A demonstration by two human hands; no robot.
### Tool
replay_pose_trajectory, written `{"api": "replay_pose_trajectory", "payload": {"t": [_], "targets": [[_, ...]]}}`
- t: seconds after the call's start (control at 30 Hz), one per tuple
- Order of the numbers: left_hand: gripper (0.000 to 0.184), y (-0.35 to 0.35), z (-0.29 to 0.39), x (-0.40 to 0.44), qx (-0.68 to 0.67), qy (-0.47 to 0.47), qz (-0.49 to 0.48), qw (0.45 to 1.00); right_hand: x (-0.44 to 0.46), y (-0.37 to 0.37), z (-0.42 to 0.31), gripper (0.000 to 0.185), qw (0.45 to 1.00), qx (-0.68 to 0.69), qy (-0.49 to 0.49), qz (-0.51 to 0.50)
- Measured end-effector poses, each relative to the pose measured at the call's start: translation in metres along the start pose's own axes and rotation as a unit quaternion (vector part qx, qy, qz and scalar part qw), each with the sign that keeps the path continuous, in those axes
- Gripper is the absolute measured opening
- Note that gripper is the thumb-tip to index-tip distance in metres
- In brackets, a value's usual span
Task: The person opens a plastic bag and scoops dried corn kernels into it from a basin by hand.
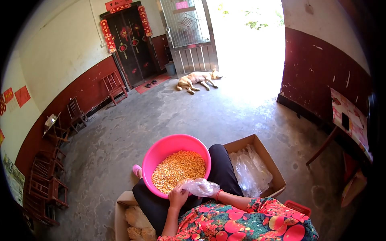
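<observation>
Head view: clear bag [201, 187] extends rightward from left grip [178, 197] pinching it; right grip [213, 196], state unclear.

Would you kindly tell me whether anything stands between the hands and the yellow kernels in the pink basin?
Only the clear plastic bag at the near rim of the pink basin, between the right hand, which it largely hides, and the yellow kernels; nothing visible blocks the left hand.

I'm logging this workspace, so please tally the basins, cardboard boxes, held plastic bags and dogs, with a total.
Pink basin: 1
Cardboard boxes: 2
Held plastic bag: 1
Dog: 1
Total: 5
</observation>
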State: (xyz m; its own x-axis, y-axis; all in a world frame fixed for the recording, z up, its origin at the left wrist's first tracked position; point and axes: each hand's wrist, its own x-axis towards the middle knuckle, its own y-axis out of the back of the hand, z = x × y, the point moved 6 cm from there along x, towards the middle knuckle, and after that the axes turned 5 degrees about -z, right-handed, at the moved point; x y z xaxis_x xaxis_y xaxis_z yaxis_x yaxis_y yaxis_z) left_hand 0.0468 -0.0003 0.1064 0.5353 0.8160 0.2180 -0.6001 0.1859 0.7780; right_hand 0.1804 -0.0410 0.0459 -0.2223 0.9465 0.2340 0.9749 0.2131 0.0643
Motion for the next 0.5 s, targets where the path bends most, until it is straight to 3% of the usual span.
{"api": "replay_pose_trajectory", "payload": {"t": [0.03,0.07,0.1,0.17,0.2,0.3,0.37,0.5], "targets": [[0.023,0.002,0.002,0.0,0.005,0.01,0.002,1.0,-0.001,0.0,-0.009,0.02,0.997,-0.059,-0.036,-0.019],[0.025,0.003,0.003,0.0,0.01,0.019,0.005,1.0,0.004,-0.002,0.002,0.019,0.989,0.02,-0.145,-0.027],[0.025,0.003,0.003,0.001,0.01,0.019,0.005,1.0,0.01,-0.004,-0.008,0.019,0.989,0.019,-0.146,-0.027],[0.023,0.003,0.003,0.001,0.024,0.018,0.021,0.999,0.014,-0.007,-0.024,0.02,0.956,-0.207,-0.202,-0.054],[0.023,0.004,0.004,0.001,0.024,0.018,0.021,0.999,0.008,-0.01,-0.026,0.02,0.983,-0.12,-0.142,-0.001],[0.021,0.002,0.002,0.0,0.023,0.038,0.009,0.999,0.006,-0.009,-0.025,0.017,0.99,-0.086,-0.101,0.039],[0.022,0.0,-0.006,0.0,0.049,0.052,0.011,0.997,0.011,-0.01,-0.026,0.022,0.984,-0.135,-0.113,-0.01],[0.022,-0.003,-0.013,0.0,0.043,0.077,0.018,0.996,0.008,-0.006,-0.019,0.027,0.993,-0.053,-0.095,0.042]]}}
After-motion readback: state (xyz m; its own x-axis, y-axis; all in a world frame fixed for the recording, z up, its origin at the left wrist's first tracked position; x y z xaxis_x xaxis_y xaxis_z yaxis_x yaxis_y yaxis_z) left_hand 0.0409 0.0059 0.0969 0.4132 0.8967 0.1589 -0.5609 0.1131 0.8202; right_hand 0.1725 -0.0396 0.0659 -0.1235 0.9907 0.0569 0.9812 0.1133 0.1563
